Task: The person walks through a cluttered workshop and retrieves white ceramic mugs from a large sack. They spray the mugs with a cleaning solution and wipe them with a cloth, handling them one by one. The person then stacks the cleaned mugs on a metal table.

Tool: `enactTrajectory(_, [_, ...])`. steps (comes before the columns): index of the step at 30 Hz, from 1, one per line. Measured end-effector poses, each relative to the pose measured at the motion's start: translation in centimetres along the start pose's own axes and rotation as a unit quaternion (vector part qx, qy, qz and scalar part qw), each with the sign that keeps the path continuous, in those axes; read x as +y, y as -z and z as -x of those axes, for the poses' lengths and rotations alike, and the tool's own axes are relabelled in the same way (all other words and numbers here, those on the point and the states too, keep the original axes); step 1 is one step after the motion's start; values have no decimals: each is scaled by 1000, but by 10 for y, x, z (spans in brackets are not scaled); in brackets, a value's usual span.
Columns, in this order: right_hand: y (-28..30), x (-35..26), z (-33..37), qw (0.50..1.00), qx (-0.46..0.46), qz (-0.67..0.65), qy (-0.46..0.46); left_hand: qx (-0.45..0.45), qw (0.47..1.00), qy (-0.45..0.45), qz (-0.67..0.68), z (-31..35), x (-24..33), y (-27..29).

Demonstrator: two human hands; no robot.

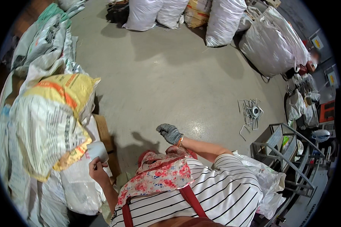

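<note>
My left hand (98, 168) is bare and closed on the lower edge of a smooth, pale grey piece (97, 150), sheet-like with a rounded outline; its exact kind is unclear. That piece is beside the lower edge of a yellow and white woven sack (47, 130) on the left. My right hand (170, 133) wears a grey knit glove and reaches out over the floor ahead of my body. Its fingers are loosely bent and apart, with nothing visible in them. A floral cloth (159, 174) and a red strap apron cover my striped shirt.
Stuffed sacks and a cardboard box (103, 132) line the left. Full white sacks (225, 24) stand at the back, a large bag (272, 45) at back right. Bent metal rods (251, 113) lie on the floor (159, 79). Metal steps (288, 151) stand at right; a person (312, 62) is far right.
</note>
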State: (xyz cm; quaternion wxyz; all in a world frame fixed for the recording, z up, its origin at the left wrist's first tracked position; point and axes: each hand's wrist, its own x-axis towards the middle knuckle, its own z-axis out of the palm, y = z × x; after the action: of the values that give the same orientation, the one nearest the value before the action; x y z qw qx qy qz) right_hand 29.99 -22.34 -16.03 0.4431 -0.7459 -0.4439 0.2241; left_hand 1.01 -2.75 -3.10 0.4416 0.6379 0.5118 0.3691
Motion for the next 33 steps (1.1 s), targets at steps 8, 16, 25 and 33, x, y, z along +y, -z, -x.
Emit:
enactTrajectory(8, [25, 64, -190, 995, 3, 83, 52, -76, 997, 32, 15, -202, 23, -148])
enactTrajectory(16, [133, 118, -401, 937, 167, -138, -276, -197, 964, -110, 142, -464, 96, -325])
enactTrajectory(25, [192, 225, -691, 766, 259, -359, -466, -189, 973, -119, 53, -726, 149, -500])
enactTrajectory(33, [208, 170, -1149, 971, 35, -151, -180, -7, 1000, 21, -19, -954, 153, -491])
